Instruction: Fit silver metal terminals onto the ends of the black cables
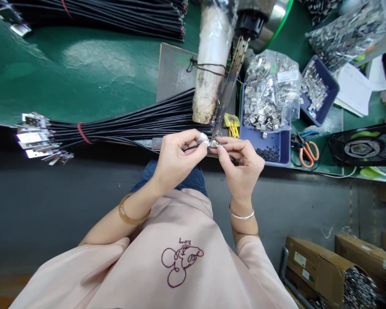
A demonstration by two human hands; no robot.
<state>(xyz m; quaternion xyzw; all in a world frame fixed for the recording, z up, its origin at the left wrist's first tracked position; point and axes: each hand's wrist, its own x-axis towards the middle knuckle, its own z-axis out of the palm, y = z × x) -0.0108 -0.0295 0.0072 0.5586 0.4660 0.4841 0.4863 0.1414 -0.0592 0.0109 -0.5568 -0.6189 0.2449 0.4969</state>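
Observation:
My left hand (180, 156) pinches a thin black cable (190, 148) close to its end, at the front edge of the bench. Facing it, my right hand (241, 161) closes thumb and finger on a small silver metal connector (214, 143). Cable end and connector meet between my fingertips; whether they are joined is too small to tell. Just above them comes down the tip of a slim metal tool (227, 94), beside a plastic-wrapped white tube (210, 64). Behind my left hand lies a bundle of black cables (131, 122), tied with a red band, silver plugs at its left end.
A blue tray (282, 146) holds a clear bag of metal connectors (266, 94) and small black parts. Right of it are orange-handled pliers (309, 153), a second blue tray (333, 88) and a dark fan (363, 146). Another cable bundle (116, 17) lies at the back left.

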